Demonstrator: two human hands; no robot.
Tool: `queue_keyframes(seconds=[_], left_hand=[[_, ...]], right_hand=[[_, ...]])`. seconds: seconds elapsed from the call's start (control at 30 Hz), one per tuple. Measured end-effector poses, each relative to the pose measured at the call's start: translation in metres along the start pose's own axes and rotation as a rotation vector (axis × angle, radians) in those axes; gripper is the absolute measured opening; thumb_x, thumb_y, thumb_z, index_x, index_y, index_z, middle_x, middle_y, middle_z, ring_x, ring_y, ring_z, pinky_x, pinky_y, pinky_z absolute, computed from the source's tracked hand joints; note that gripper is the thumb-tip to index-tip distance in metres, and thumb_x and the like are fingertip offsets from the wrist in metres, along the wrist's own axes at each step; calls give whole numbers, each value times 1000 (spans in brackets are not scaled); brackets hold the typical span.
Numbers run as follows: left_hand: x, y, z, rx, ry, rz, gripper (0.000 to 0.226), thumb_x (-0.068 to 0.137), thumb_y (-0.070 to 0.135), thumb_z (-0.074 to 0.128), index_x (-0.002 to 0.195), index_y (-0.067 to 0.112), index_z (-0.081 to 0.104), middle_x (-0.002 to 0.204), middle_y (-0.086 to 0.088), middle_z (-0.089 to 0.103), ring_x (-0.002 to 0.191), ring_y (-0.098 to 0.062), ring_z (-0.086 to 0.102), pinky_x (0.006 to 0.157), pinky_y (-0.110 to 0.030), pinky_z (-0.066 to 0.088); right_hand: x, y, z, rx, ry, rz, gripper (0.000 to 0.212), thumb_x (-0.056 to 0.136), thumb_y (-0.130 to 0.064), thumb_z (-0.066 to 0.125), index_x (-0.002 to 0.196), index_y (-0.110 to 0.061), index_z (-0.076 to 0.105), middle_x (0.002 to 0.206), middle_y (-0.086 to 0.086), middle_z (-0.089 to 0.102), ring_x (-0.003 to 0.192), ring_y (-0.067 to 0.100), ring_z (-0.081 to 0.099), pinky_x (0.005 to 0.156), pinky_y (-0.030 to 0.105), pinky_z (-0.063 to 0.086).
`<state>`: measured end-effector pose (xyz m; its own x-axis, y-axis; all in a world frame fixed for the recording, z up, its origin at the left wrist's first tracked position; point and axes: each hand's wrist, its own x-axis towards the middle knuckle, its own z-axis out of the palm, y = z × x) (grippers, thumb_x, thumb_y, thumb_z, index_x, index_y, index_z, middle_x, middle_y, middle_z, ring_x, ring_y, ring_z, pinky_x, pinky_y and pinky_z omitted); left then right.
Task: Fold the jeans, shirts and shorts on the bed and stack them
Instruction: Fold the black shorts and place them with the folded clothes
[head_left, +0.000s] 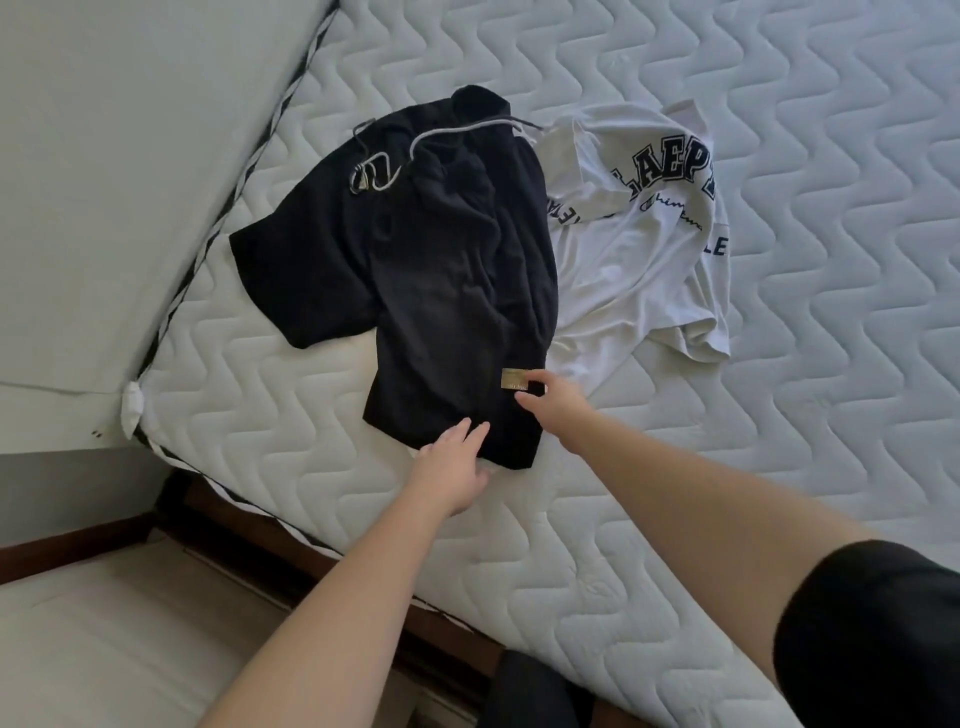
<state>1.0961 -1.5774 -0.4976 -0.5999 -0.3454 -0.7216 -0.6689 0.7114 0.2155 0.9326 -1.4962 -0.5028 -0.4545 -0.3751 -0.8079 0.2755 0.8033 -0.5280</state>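
A crumpled black pair of shorts (415, 270) with a grey drawstring and a small gold label lies on the quilted white mattress (779, 364). Beside it on the right, partly under it, lies a rumpled white T-shirt (639, 249) with dark block lettering. My left hand (454, 467) rests with straight fingers on the near hem of the shorts. Next to the gold label, at the shorts' right edge, my right hand (545, 397) touches the fabric with thumb and fingers relaxed, gripping nothing that I can see.
The mattress corner (135, 410) and its left edge run along a pale wall or panel (104, 182). A dark wooden bed frame (311, 561) shows below the near edge, with light floor (104, 649) beyond. Bare mattress extends to the right and far side.
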Motion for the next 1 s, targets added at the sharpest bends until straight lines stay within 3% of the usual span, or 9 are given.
queue_keyframes(seconds=[0.13, 0.27, 0.33, 0.4, 0.6, 0.67, 0.77, 0.87, 1.0], left_hand=[[-17, 20, 4, -501, 57, -151, 56, 98, 35, 51, 150, 32, 29, 155, 3, 33, 137, -21, 42, 105, -37, 41], [-32, 42, -2, -807, 168, -225, 41, 101, 38, 44, 141, 31, 44, 140, 4, 51, 120, -14, 50, 91, -29, 42], [-40, 52, -9, -837, 271, -183, 35, 101, 37, 44, 135, 29, 50, 131, 5, 56, 110, -9, 50, 89, -26, 40], [-49, 67, -15, -840, 379, -123, 27, 101, 33, 45, 126, 29, 55, 120, 8, 59, 107, -9, 54, 86, -23, 43], [-72, 123, -38, -813, 610, -30, 17, 100, 35, 46, 115, 29, 53, 103, 12, 56, 93, 0, 55, 83, -24, 53], [-75, 142, -47, -908, 565, -40, 39, 97, 48, 47, 128, 24, 48, 120, 5, 54, 105, -4, 55, 93, -31, 52], [-78, 171, -63, -1263, 141, -285, 86, 79, 76, 52, 142, 18, 39, 135, -3, 51, 118, -26, 56, 83, -41, 58], [-87, 194, -59, -1433, -85, -309, 51, 85, 43, 70, 120, 7, 57, 114, -12, 66, 96, -26, 67, 61, -35, 59], [-107, 215, -39, -1324, 57, -169, 31, 92, 13, 51, 121, 14, 60, 110, -8, 67, 97, -23, 65, 80, -36, 57]], right_hand=[[-12, -11, -7, 278, 128, -2, 11, 98, -25, 57, 108, -27, 60, 117, 7, 60, 97, 21, 56, 67, 28, 47], [-38, -15, -28, 593, 5, 7, 28, 99, -19, 55, 126, -23, 48, 123, 11, 57, 106, 25, 59, 81, 35, 54], [-57, -11, -44, 676, -116, 6, 37, 100, -13, 53, 136, -18, 46, 123, 14, 59, 110, 29, 61, 90, 41, 54], [-81, -3, -64, 642, -208, -35, 33, 102, -11, 49, 134, -8, 52, 118, 15, 64, 101, 27, 63, 79, 37, 54], [-162, 26, -115, 558, -288, -188, 33, 102, -9, 47, 126, -28, 61, 116, -1, 71, 106, 15, 67, 79, 27, 55], [-188, 40, -129, 515, -323, -223, 37, 102, -9, 46, 130, -28, 60, 116, 0, 71, 101, 11, 69, 70, 20, 55], [-223, 62, -145, 475, -432, -218, 38, 101, -9, 48, 129, -30, 62, 111, 0, 71, 88, 7, 69, 61, 14, 50], [-244, 87, -154, 393, -421, -204, 33, 99, -5, 50, 120, -24, 67, 109, 4, 71, 95, 13, 67, 75, 21, 51], [-251, 112, -169, 258, -111, -197, 38, 92, -1, 46, 98, -26, 74, 103, -1, 74, 106, 20, 65, 94, 32, 48]])
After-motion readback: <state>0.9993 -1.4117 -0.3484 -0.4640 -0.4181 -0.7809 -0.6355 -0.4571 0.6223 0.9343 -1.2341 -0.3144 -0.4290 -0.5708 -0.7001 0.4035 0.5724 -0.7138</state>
